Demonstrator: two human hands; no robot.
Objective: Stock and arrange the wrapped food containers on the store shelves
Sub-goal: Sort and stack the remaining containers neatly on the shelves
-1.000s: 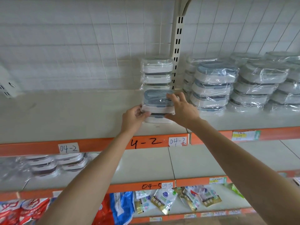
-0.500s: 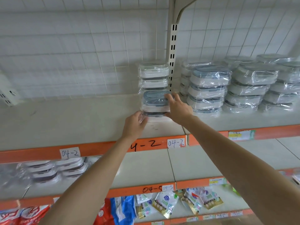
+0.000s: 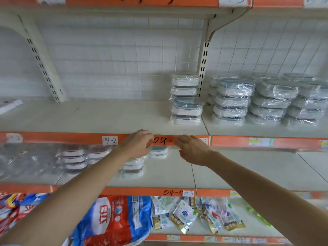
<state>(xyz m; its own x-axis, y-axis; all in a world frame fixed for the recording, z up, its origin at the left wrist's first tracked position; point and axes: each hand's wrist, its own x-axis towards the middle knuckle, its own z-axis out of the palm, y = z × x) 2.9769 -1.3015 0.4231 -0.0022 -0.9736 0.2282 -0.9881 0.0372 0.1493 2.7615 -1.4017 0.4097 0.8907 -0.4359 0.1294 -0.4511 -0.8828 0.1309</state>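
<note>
1. Head view: both hands hang in front of the orange shelf edge (image 3: 230, 141); left hand (image 3: 137, 143) and right hand (image 3: 192, 150) are loosely curled, holding nothing.
2. Bare shelf (image 3: 88, 116) spreads leftward.
3. Wrapped containers (image 3: 186, 110), clear film over grey lids, stand stacked by the slotted upright (image 3: 204, 68).

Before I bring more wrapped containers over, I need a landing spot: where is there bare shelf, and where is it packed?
Free: the 04-2 shelf from the slotted bracket across to the rectangular container stack; also the shelf below, right of both hands. Crowded: the oval container stacks right of the upright, and the low stacks beyond the left hand.
</note>
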